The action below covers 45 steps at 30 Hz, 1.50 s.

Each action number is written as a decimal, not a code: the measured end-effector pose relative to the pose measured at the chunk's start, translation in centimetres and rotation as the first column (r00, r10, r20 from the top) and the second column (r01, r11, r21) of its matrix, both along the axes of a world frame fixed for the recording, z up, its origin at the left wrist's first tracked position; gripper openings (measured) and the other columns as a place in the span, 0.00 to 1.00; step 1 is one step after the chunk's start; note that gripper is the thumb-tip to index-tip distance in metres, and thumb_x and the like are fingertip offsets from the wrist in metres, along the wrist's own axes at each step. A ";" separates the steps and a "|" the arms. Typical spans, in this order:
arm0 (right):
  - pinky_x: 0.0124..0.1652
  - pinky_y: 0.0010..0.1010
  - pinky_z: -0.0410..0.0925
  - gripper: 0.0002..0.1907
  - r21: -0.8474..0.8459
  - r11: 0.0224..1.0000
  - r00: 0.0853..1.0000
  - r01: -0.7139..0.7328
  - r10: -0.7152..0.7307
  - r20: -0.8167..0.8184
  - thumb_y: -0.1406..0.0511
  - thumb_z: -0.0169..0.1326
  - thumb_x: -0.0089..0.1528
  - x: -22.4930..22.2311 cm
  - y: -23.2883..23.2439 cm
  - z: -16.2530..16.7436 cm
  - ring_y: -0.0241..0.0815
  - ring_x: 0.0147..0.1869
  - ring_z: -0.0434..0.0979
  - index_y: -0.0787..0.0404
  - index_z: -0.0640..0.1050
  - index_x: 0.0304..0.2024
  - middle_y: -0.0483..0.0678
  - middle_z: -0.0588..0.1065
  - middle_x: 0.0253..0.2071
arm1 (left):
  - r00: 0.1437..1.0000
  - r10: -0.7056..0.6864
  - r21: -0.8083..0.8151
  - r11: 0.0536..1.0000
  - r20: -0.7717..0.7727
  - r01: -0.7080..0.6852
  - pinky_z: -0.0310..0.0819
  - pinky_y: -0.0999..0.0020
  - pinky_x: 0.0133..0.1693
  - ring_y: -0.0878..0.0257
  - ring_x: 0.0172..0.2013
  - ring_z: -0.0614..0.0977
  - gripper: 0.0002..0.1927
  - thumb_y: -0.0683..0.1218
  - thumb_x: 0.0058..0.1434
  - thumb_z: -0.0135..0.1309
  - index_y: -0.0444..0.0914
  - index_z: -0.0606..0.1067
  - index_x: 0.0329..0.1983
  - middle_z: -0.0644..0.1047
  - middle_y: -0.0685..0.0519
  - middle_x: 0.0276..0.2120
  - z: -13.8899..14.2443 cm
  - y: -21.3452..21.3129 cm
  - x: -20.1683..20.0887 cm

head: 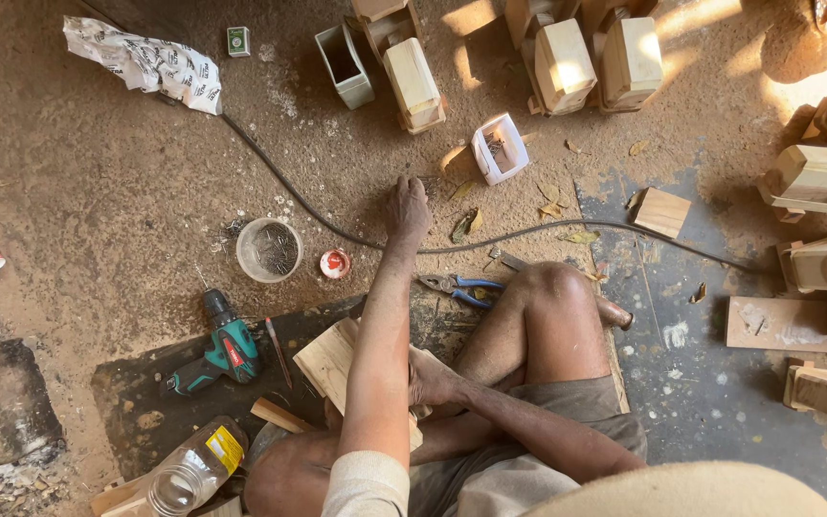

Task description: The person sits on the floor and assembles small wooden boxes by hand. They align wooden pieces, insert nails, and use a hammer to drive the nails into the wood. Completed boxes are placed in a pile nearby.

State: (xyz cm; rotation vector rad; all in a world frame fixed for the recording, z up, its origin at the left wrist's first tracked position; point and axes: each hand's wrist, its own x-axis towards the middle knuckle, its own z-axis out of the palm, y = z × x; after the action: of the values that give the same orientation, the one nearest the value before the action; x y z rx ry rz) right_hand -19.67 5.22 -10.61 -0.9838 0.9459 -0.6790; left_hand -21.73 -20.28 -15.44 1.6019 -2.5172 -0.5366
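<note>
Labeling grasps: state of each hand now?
Left hand: stretched forward, resting on the dirt floor, holding nothing visible.
Right hand: on the wooden board.

Left hand [407,206] reaches out to the dirt floor [98,191] — right hand [430,380] steadies a wooden piece [327,359].

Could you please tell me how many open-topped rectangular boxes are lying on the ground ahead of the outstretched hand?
2. A green box lies at the top centre beside the wooden blocks; a white box lies nearer, just right of the left hand. Others may be hidden among the blocks.
</note>
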 end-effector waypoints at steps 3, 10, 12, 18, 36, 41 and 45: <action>0.37 0.27 0.77 0.49 -0.082 0.996 1.000 0.030 -0.029 0.010 0.50 0.75 0.52 -0.1 -0.2 0.3 0.34 0.42 0.82 0.67 0.66 0.64 0.50 0.80 0.45 | 1.000 0.004 0.143 0.990 0.001 -0.004 0.69 0.46 0.57 0.51 0.51 0.77 0.17 0.44 0.59 0.59 0.38 0.72 0.51 0.74 0.44 0.51 0.4 0.0 0.0; 0.38 0.32 0.75 0.56 0.081 0.997 0.997 0.004 0.002 -0.073 0.52 0.74 0.46 -0.1 -0.6 1.1 0.41 0.42 0.81 0.66 0.61 0.67 0.53 0.79 0.46 | 0.987 0.122 0.290 0.953 -0.100 -0.088 0.76 0.57 0.44 0.58 0.39 0.81 0.03 0.46 0.69 0.53 0.44 0.70 0.43 0.79 0.53 0.36 1.3 0.1 0.8; 0.47 0.33 0.77 0.55 -0.078 0.996 0.996 0.036 -0.042 -0.080 0.52 0.76 0.49 0.0 -0.6 0.8 0.41 0.51 0.82 0.67 0.61 0.67 0.54 0.79 0.51 | 0.971 0.159 0.269 0.957 -0.176 -0.108 0.77 0.58 0.42 0.60 0.36 0.82 0.03 0.45 0.69 0.53 0.45 0.70 0.42 0.80 0.55 0.34 1.3 0.1 0.9; 0.45 0.46 0.74 0.53 0.258 0.966 0.987 -0.004 0.045 -0.154 0.50 0.71 0.45 0.2 -0.6 -0.6 0.52 0.45 0.78 0.67 0.63 0.65 0.59 0.77 0.47 | 0.842 0.284 0.300 0.941 -0.459 -0.154 0.80 0.63 0.39 0.63 0.37 0.83 0.08 0.44 0.63 0.58 0.44 0.75 0.45 0.81 0.57 0.38 2.8 -0.3 2.0; 0.34 0.44 0.67 0.40 0.250 0.967 0.986 0.048 -0.006 -0.167 0.57 0.68 0.54 -0.8 -2.7 -0.6 0.50 0.37 0.72 0.70 0.68 0.61 0.55 0.73 0.42 | 0.597 0.182 0.018 0.963 -0.782 -0.270 0.81 0.68 0.41 0.59 0.41 0.85 0.09 0.33 0.64 0.59 0.33 0.76 0.46 0.81 0.47 0.40 15.8 23.0 23.1; 0.50 0.29 0.73 0.40 -0.018 0.999 0.997 0.045 -0.047 -0.066 0.52 0.70 0.53 -1.3 -2.9 -1.1 0.37 0.52 0.76 0.67 0.68 0.58 0.47 0.75 0.47 | 0.599 0.164 0.030 0.973 -0.784 -0.227 0.82 0.69 0.39 0.60 0.39 0.86 0.08 0.34 0.63 0.61 0.35 0.77 0.43 0.83 0.48 0.40 12.3 25.4 23.0; 0.38 0.31 0.71 0.41 0.090 0.995 0.988 0.046 -0.032 -0.151 0.52 0.71 0.50 -1.6 -2.7 -1.9 0.40 0.43 0.75 0.68 0.69 0.56 0.49 0.72 0.41 | 0.698 0.108 -0.040 0.981 -0.708 -0.192 0.81 0.66 0.39 0.59 0.41 0.87 0.08 0.34 0.61 0.61 0.37 0.78 0.41 0.84 0.50 0.39 11.0 26.0 22.9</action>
State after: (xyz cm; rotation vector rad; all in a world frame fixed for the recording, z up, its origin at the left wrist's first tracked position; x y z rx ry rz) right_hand -21.30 2.48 -12.50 -0.9449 1.1208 -0.5939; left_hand 1.15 5.68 -4.41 1.2159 -1.7844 -0.7870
